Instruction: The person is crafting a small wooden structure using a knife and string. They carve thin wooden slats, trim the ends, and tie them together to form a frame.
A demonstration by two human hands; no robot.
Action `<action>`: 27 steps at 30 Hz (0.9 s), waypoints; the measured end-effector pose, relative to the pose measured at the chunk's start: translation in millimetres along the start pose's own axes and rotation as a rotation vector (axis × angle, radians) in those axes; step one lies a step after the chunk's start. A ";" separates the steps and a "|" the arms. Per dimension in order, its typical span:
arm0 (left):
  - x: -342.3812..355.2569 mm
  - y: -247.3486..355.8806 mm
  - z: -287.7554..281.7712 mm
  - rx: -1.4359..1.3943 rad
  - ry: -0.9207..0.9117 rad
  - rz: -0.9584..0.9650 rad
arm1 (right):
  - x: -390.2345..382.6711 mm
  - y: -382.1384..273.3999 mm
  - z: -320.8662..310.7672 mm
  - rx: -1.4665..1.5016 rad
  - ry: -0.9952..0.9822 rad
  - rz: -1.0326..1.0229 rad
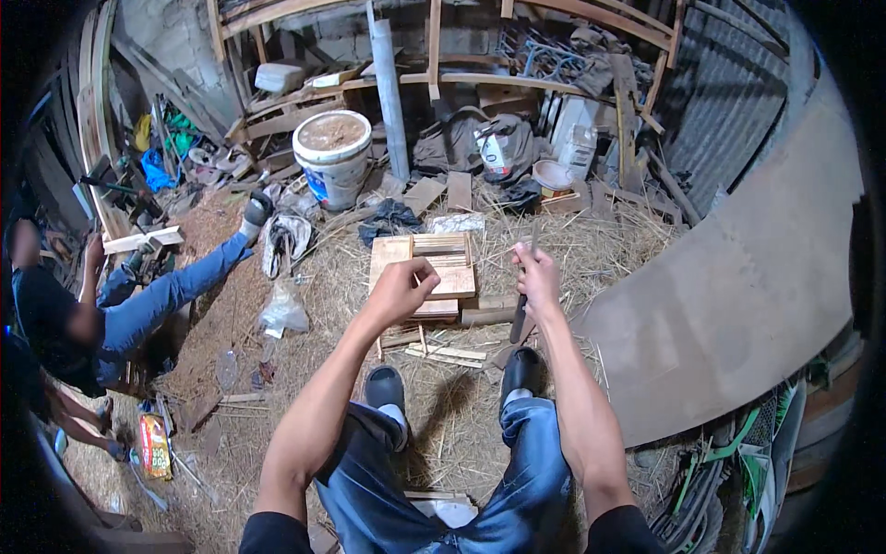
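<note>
My left hand hovers over the near left part of a low wooden block or small bench. Its fingers are curled in toward the thumb, and whatever they may hold is too small to make out. To the right of the block, my right hand grips a long, narrow dark tool, held nearly upright. Its thin upper end rises above my fingers and its wider dark end hangs below; the exact kind does not show. Several thin wooden strips lie along the far part of the block.
Straw and wood offcuts cover the ground by my feet. Beyond stand a white bucket and a grey post. A large curved sheet leans at right. On the left, another person in jeans sits beside wood pieces.
</note>
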State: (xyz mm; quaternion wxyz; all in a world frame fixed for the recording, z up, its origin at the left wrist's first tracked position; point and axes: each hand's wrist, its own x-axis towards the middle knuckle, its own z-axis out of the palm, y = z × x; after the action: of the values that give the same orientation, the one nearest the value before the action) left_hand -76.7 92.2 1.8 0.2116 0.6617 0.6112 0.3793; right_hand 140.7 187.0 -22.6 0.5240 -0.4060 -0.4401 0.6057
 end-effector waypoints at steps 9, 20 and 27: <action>14.5 -18.2 1.9 0.079 -0.162 0.006 | -13.8 27.2 48.9 -0.423 -0.256 -0.003; -11.5 -171.5 41.2 0.278 -0.513 -0.205 | 22.9 159.4 8.9 -0.578 -0.323 0.214; -61.4 -254.7 160.6 0.192 -0.390 -0.600 | 2.9 292.3 -4.9 -0.465 -0.250 0.355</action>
State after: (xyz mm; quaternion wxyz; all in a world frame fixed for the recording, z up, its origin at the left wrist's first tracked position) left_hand -117.6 103.8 -302.6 0.3629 0.5298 0.7589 0.1082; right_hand 63.9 171.8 -304.3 0.2451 -0.5078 -0.5503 0.6158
